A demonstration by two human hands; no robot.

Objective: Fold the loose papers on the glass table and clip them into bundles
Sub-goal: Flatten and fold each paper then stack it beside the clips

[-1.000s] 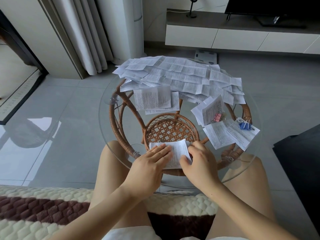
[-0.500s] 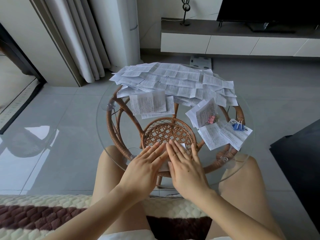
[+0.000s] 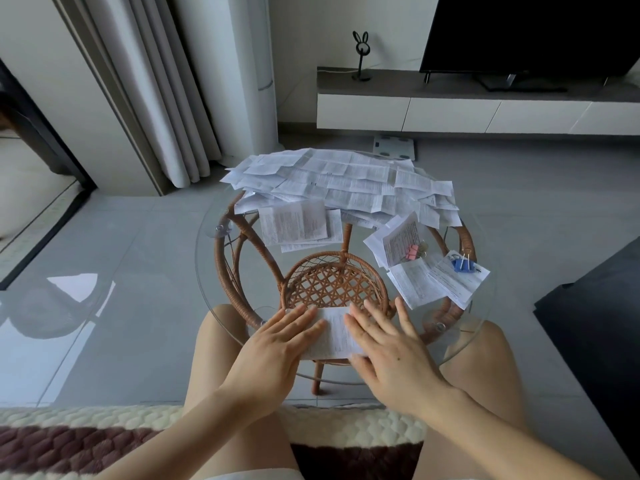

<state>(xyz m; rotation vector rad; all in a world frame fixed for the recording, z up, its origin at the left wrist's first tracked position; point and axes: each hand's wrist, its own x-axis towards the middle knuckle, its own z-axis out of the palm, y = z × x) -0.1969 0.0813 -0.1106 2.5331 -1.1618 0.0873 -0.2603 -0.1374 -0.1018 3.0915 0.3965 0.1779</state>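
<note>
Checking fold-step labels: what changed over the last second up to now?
A second ago the right hand curled at the right edge of the folded paper while the left hand lay flat on it. Then both lay flat side by side, covering it. Now they have slid apart, left leftward, right rightward, baring its middle. The pile and clipped bundles stayed put.

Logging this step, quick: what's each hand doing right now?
Left hand: open, fingers flat on the paper.
Right hand: open, flat on the same paper.
</note>
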